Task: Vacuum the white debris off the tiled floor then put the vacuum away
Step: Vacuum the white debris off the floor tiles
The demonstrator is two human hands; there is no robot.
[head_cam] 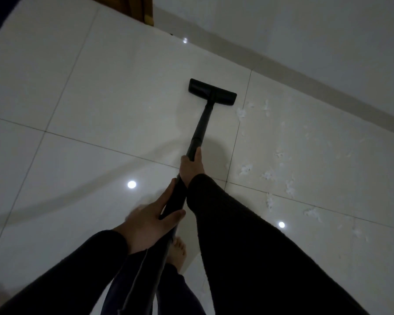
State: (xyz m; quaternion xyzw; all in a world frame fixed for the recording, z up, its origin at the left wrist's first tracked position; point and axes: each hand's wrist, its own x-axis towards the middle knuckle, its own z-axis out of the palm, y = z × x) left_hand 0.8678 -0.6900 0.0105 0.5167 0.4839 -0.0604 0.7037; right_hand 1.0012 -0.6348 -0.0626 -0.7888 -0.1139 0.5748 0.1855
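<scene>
Black vacuum wand (198, 130) gripped by both hands (191, 165).

Both hands closed in grips, right hand (191, 165) ahead on outstretched arm, left hand (149, 220) nearer the body.

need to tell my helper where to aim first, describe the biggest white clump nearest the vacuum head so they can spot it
Start at the black vacuum head on the pale tiled floor, out in front of the right hand on the wand. Just past the head's right end, over the grout line, lies a fluffy white clump. It is the debris piece closest to the head; the other bits are scattered farther right, toward the wall.
</scene>
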